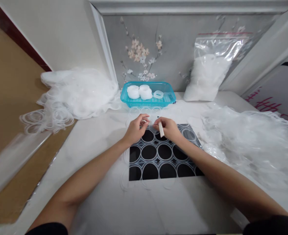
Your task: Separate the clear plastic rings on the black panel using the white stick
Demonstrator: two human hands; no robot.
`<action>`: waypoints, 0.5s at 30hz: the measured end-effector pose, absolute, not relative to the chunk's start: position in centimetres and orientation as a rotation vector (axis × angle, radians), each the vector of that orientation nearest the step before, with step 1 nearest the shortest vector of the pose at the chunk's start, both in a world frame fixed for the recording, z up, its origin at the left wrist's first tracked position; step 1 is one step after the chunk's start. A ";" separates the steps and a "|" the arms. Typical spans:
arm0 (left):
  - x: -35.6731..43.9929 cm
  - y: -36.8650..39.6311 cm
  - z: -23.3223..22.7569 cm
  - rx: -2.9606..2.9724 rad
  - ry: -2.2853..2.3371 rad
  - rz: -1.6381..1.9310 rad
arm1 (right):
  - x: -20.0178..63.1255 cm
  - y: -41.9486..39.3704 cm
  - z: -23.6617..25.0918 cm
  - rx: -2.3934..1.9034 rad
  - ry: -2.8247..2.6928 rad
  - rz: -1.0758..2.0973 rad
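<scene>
My left hand (pixel 135 128) and my right hand (pixel 168 128) meet over the far edge of a black sheet (pixel 164 152) printed with rings of clear silicone. The left fingers pinch a thin clear ring at that edge. My right hand grips a small white stick (pixel 161 129) that points down towards the sheet. Several black discs on the sheet are outlined by translucent rings.
A turquoise basket (pixel 165 98) with stacks of white rings stands just beyond my hands. Heaps of loose clear rings (pixel 77 91) lie at the left and another heap (pixel 251 143) at the right. A plastic bag (pixel 209 70) leans on the back wall. A brown board (pixel 9 98) flanks the left.
</scene>
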State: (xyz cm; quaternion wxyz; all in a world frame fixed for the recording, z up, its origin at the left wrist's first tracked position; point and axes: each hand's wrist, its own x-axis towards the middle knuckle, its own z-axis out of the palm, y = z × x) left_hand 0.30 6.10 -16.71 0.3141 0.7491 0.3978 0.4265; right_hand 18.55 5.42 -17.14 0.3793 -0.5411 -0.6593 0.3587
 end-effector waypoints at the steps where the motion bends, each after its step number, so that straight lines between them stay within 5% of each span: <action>1: 0.2 6.3 -17.0 1.947 1.071 1.069 | 18.7 5.4 -17.2 -1.404 -1.670 0.922; 15: 0.0 6.8 -18.3 1.976 1.156 0.770 | 20.0 2.0 -16.9 -1.554 -1.805 0.790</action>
